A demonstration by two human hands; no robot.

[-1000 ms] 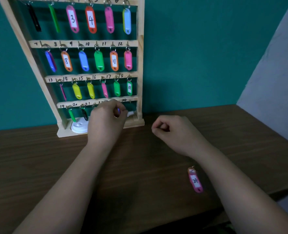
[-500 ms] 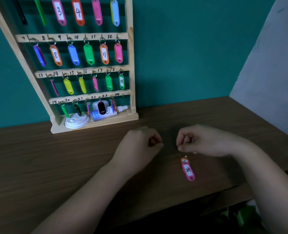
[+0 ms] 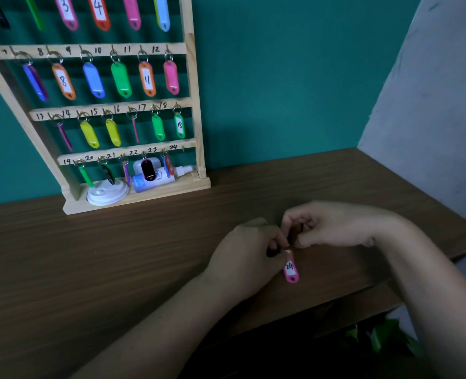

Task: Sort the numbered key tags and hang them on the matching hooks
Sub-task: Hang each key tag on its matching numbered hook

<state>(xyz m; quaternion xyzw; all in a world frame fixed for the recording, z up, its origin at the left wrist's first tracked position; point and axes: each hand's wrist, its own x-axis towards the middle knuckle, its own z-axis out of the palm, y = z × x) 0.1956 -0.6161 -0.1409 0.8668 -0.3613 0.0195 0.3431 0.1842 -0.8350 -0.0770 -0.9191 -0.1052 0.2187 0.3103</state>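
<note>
A pink key tag marked 24 (image 3: pixel 291 269) hangs just above the brown table (image 3: pixel 117 255), right of centre. My left hand (image 3: pixel 249 253) and my right hand (image 3: pixel 333 228) meet at its metal ring, and fingertips of both pinch there. The ring itself is mostly hidden by the fingers. The wooden key rack (image 3: pixel 192 77) stands at the back left against the teal wall, with coloured tags on its numbered hooks. The hook under the number 24 (image 3: pixel 183 148) at the bottom right of the rack is bare.
A white lid (image 3: pixel 106 194) and a small blue-and-white bottle (image 3: pixel 155 177) lie in the rack's base. The table's front edge runs close under my hands. Green leaves (image 3: pixel 376 337) show below it. A grey wall (image 3: pixel 431 105) closes the right side.
My left hand has come away from the rack's bottom row to the tag. My right hand lifted tag 24 by its ring, and both hands now meet at it.
</note>
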